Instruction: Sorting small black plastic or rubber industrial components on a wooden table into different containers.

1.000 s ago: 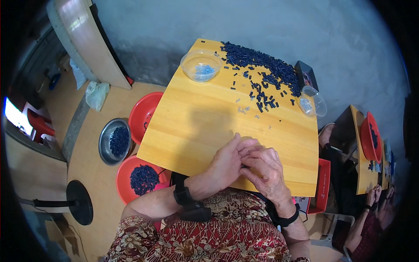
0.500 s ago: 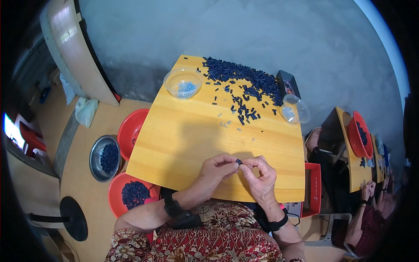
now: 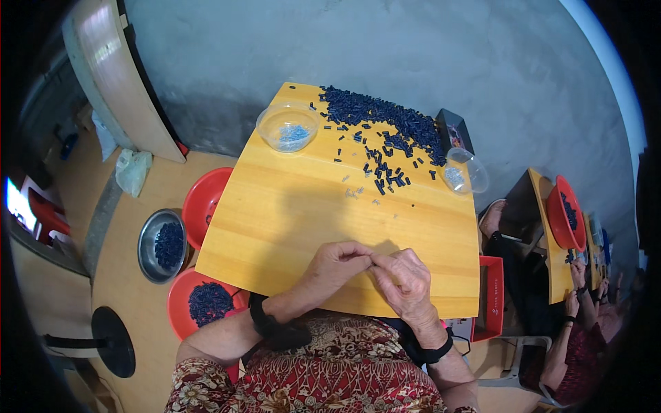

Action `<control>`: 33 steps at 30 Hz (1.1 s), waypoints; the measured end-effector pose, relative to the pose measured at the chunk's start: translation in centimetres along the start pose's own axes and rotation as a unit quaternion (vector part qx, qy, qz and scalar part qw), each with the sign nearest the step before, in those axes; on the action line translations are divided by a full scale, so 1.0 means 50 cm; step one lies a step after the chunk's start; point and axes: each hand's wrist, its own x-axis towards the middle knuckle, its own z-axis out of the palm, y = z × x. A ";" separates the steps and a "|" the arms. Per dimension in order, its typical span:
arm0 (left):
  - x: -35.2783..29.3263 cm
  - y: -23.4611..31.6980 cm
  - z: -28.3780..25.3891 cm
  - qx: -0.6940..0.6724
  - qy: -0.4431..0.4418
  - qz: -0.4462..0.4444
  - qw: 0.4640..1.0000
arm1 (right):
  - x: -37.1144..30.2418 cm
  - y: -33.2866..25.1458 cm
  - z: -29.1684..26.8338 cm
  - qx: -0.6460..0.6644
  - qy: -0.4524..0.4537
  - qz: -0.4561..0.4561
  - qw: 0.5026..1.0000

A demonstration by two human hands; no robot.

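While a yellow wooden table (image 3: 441, 227) fills the middle, a heap of black pieces (image 3: 379, 113) lies across its far side, between a clear left bowl (image 3: 288, 115) and a clear right bowl (image 3: 475, 172). Above the near edge, the left hand (image 3: 337, 268) and right hand (image 3: 405, 279) have pinched fingers, fingertips together; whether these 2 grasp anything, I cannot tell. Tiny clear bits (image 3: 350, 194) lie between heap and hands.
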 end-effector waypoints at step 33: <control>0.005 -0.004 -0.007 -0.126 -0.061 -0.101 0.985 | 0.012 0.002 -0.003 -0.067 0.000 -0.050 0.996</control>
